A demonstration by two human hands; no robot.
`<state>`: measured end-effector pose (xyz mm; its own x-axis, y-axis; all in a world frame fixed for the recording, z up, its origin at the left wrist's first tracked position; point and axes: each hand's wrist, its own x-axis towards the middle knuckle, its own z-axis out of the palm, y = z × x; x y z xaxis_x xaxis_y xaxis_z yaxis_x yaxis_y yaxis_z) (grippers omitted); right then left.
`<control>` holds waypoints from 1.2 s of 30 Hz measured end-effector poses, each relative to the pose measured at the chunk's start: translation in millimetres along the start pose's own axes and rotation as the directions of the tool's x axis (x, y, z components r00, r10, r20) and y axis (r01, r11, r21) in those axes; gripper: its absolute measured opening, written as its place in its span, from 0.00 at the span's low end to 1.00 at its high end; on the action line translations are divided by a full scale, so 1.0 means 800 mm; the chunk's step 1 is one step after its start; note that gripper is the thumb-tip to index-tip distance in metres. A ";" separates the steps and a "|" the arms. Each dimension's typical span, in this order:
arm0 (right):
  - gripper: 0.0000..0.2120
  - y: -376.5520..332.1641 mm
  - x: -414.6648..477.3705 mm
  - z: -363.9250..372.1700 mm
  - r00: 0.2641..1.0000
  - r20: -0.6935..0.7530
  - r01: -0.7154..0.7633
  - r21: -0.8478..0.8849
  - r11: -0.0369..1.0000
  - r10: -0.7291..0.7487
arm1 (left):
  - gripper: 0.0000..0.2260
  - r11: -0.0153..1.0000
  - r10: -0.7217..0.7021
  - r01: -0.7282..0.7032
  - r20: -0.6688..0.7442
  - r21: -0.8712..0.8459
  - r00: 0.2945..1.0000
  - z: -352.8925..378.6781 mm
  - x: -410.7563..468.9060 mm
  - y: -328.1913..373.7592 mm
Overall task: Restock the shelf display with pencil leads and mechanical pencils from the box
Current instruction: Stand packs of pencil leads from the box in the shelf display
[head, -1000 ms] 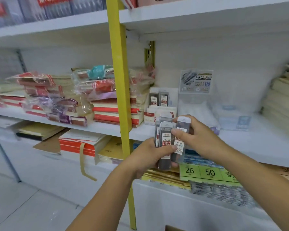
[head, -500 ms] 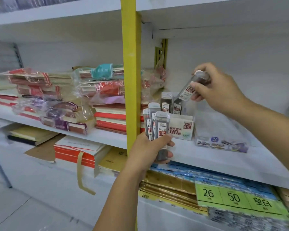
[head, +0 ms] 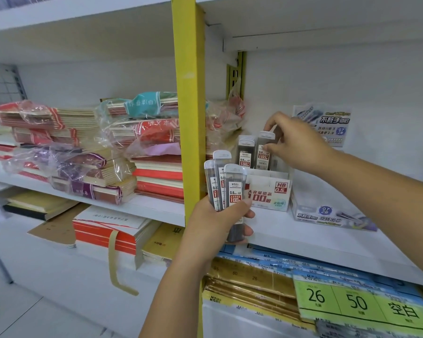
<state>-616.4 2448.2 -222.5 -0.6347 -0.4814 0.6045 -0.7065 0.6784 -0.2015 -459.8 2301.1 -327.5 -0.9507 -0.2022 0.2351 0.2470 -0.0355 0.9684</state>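
My left hand (head: 217, 220) grips a bunch of three upright pencil lead cases (head: 232, 189), clear with white caps and red labels, in front of the yellow post. My right hand (head: 293, 142) pinches one lead case (head: 264, 152) by its top and side, standing it in the white HB 0.5 display box (head: 270, 193) on the white shelf (head: 303, 237). Another lead case (head: 246, 152) stands in the box just left of it. A clear display box of mechanical pencils (head: 332, 213) sits to the right.
A yellow upright post (head: 189, 106) divides the shelving. Left of it lie wrapped stacks of notebooks (head: 88, 152). Below the shelf are blue and gold paper packs (head: 252, 276) and a green label reading 26 and 50 (head: 359, 303). A shelf board (head: 327, 18) hangs overhead.
My right hand has carried one lead case from the bunch up to the shelf and lowered it into the display box. My left hand stays at the shelf edge with its bunch.
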 end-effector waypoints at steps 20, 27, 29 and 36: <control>0.17 -0.075 -0.101 -0.027 0.941 0.335 -0.237 0.570 0.787 0.040 | 0.08 0.999 0.015 -0.021 0.135 0.042 0.991 0.005 -0.022 0.019; 0.09 -0.059 -0.101 -0.038 0.954 0.238 -0.296 0.680 0.671 0.179 | 0.16 1.000 0.007 -0.007 0.092 -0.004 0.996 0.004 -0.025 0.018; 0.09 -0.047 -0.085 -0.051 0.954 0.126 -0.270 0.753 0.601 0.271 | 0.13 1.000 0.012 -0.012 0.073 -0.007 0.997 0.000 -0.024 0.016; 0.12 -0.023 -0.025 -0.062 0.970 -0.178 -0.061 0.482 0.874 0.166 | 0.08 0.998 0.052 -0.053 0.013 0.017 0.999 -0.009 -0.016 0.010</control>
<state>-574.8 2473.1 -192.5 -0.6772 -0.2557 0.6900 -0.7296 0.3550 -0.5845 -444.1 2296.3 -323.3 -0.9388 -0.1910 0.2866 0.2936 -0.0083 0.9559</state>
